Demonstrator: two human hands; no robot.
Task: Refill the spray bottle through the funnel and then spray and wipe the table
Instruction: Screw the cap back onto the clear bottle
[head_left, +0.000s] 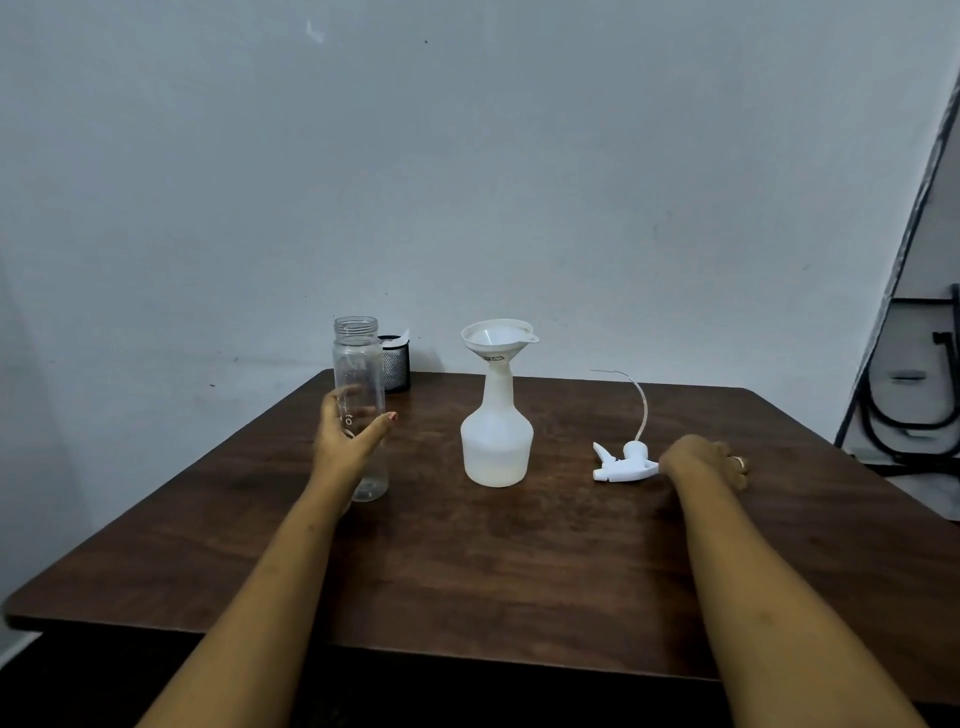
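At centre left of the frame, the left hand (353, 431) wraps thumb and fingers round the upright clear bottle (360, 364), arm stretched forward. Lower right, the right hand (711, 460) rests against the detached spray head (623, 463); whether it grips is hidden. Between them on the counter (467, 571) stands the spray bottle (496, 441), with the funnel (496, 336) seated in its neck for pouring.
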